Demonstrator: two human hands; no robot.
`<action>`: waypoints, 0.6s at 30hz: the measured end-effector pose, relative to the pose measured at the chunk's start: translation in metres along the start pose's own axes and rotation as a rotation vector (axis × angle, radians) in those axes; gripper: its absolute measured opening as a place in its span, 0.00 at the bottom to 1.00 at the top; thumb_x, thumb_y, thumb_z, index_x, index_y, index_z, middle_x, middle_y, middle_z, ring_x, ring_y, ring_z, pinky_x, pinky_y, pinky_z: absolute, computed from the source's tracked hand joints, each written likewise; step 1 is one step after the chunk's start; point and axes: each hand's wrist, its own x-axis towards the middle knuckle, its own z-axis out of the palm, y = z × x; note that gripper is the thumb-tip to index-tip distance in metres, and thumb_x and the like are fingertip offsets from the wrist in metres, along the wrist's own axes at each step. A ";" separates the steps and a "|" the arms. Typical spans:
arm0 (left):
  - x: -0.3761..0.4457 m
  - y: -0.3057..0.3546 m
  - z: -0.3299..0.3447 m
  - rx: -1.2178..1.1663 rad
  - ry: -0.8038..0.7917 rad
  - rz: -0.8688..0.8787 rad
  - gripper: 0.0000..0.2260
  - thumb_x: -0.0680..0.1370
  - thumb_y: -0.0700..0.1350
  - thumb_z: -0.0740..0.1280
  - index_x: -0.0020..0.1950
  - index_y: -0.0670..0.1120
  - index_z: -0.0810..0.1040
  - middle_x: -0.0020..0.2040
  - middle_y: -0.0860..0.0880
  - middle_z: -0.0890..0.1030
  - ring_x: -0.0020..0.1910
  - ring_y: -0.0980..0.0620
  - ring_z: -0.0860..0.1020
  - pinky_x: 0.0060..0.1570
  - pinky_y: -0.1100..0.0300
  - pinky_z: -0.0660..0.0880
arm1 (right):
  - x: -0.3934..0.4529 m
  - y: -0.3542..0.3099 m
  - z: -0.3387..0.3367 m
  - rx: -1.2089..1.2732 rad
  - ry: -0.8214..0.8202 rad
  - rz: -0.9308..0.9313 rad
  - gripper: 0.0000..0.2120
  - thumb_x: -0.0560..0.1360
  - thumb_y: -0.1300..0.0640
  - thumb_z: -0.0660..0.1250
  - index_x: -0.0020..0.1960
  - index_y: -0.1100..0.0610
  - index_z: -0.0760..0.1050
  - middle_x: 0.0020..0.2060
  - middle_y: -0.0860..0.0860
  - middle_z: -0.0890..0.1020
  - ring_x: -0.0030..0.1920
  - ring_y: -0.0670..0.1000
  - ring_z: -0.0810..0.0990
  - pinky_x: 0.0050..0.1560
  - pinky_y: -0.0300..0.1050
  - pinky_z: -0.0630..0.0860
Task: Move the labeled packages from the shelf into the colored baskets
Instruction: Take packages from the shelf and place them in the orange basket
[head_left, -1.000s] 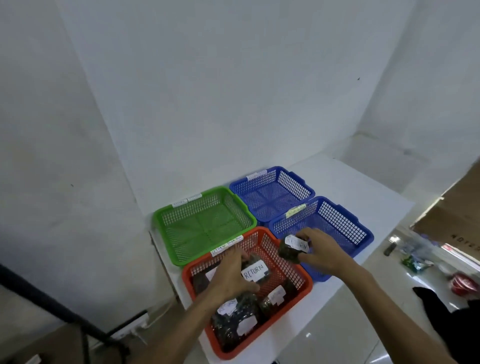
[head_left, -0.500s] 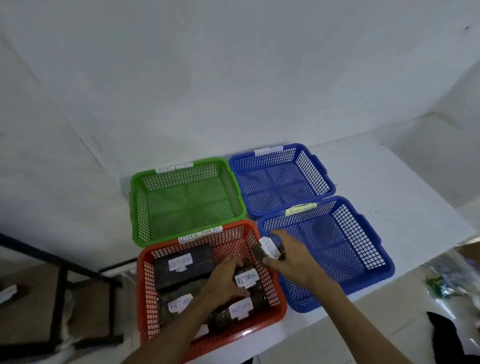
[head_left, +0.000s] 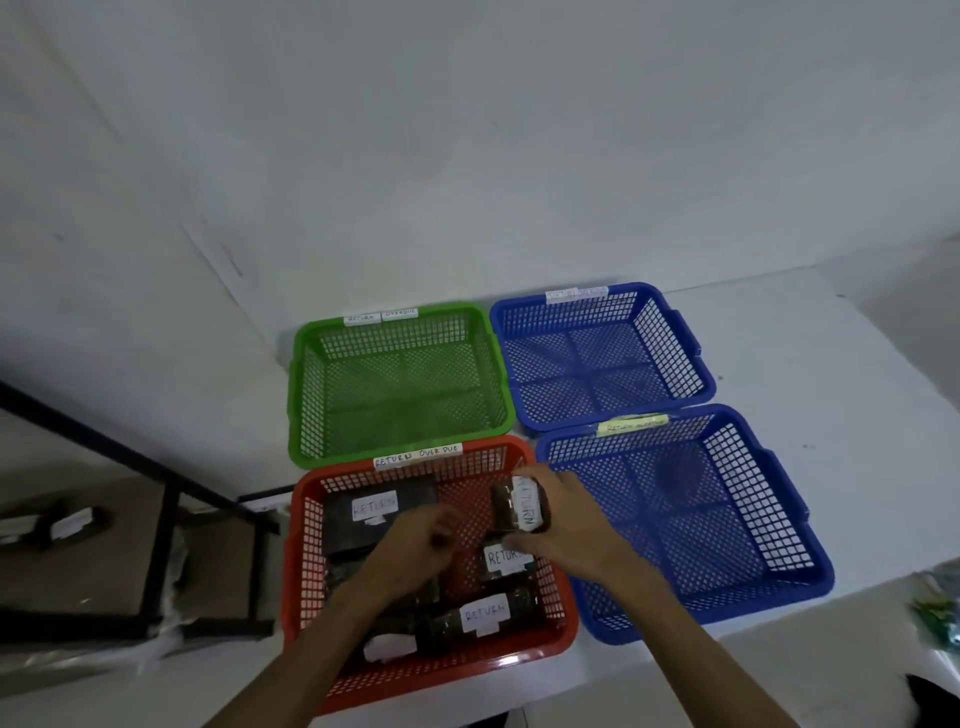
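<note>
A red basket (head_left: 304, 545) at the front left holds several dark packages with white RETURN labels, among them a large one (head_left: 379, 514) and two smaller ones (head_left: 506, 558) (head_left: 483, 616). My right hand (head_left: 571, 525) grips a small dark RETURN package (head_left: 519, 506) over the basket's back right corner. My left hand (head_left: 415, 540) hovers blurred over the basket's middle, its fingers loosely curled with nothing seen in them. A green basket (head_left: 395, 310) and two blue baskets (head_left: 675, 322) (head_left: 810, 545) have nothing in them.
All the baskets stand together on a white table (head_left: 831, 364) against a white wall. A black metal frame (head_left: 171, 483) stands low at the left. Some green items (head_left: 935, 613) lie below the table's right edge.
My right hand has carried the small package left, from the front blue basket's edge to over the red basket. My left hand has drawn back off the labeled package it pressed.
</note>
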 end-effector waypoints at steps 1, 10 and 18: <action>-0.005 -0.005 -0.008 0.054 0.059 0.007 0.18 0.71 0.34 0.71 0.59 0.49 0.79 0.54 0.57 0.80 0.53 0.60 0.79 0.52 0.67 0.78 | 0.003 -0.003 0.005 -0.006 -0.043 -0.006 0.37 0.64 0.48 0.79 0.67 0.42 0.65 0.56 0.51 0.70 0.56 0.47 0.70 0.49 0.31 0.68; -0.050 -0.019 -0.010 0.220 0.070 -0.013 0.16 0.72 0.55 0.73 0.58 0.52 0.79 0.56 0.55 0.80 0.53 0.59 0.77 0.56 0.63 0.76 | 0.022 -0.026 0.068 -0.302 -0.280 -0.071 0.28 0.68 0.50 0.76 0.63 0.48 0.67 0.59 0.51 0.73 0.58 0.53 0.76 0.56 0.52 0.78; -0.060 -0.030 0.026 0.355 0.071 -0.091 0.39 0.67 0.69 0.70 0.73 0.51 0.67 0.73 0.53 0.66 0.71 0.53 0.65 0.73 0.55 0.65 | 0.031 -0.021 0.079 -0.577 -0.278 -0.152 0.31 0.66 0.45 0.76 0.64 0.50 0.69 0.61 0.52 0.74 0.62 0.54 0.71 0.60 0.50 0.72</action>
